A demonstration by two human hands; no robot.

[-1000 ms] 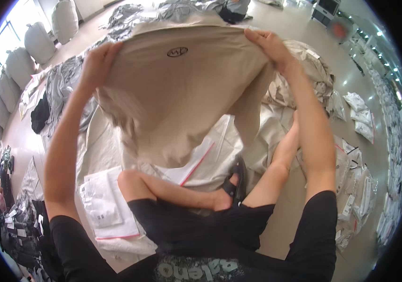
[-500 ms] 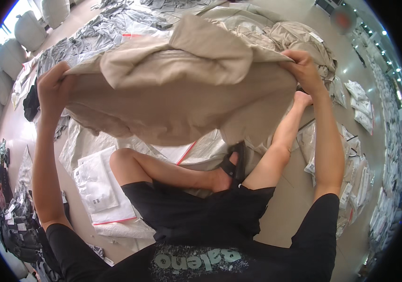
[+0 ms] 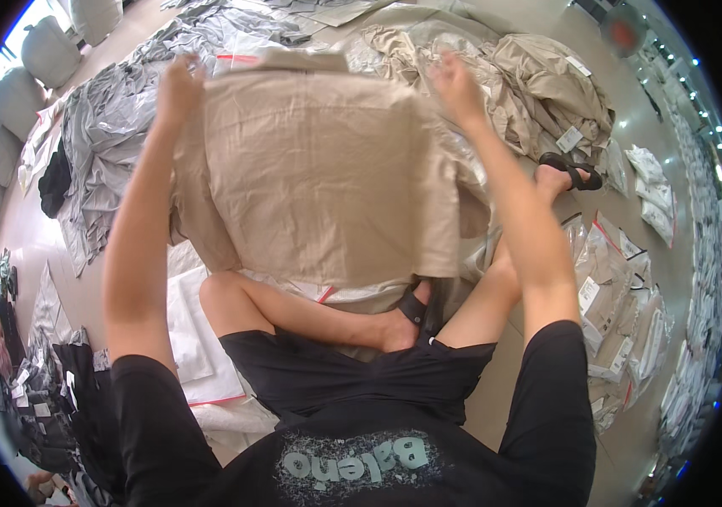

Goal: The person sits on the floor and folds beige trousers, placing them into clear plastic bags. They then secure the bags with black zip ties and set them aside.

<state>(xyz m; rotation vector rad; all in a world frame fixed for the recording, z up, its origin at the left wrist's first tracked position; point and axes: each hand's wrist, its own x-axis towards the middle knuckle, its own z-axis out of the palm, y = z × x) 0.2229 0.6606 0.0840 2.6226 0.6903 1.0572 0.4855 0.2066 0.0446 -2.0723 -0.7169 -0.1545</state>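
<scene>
A beige long-sleeved shirt [image 3: 318,177] is spread out in front of me, its collar at the far side and its hem by my bent knee. At its left shoulder is my left hand [image 3: 179,89], the fingers bent and smeared by motion. Beyond the right shoulder, my right hand [image 3: 460,87] is raised with curled, blurred fingers. Whether either hand still grips the cloth cannot be made out. The right part of the shirt is blurred, and my right forearm hides some of its sleeve.
Grey garments [image 3: 116,152] lie heaped at the far left, beige garments [image 3: 538,84] at the far right. Clear-bagged clothes [image 3: 610,313] lie to my right. White packaging bags [image 3: 200,338] lie by my knee. Stuffed white sacks [image 3: 19,106] line the left side; dark clothes [image 3: 48,397] are piled lower left.
The beige shirt has gone from bunched and lifted between both hands to spread out with its body flat toward me. Both hands have moved away from me and closer together.
</scene>
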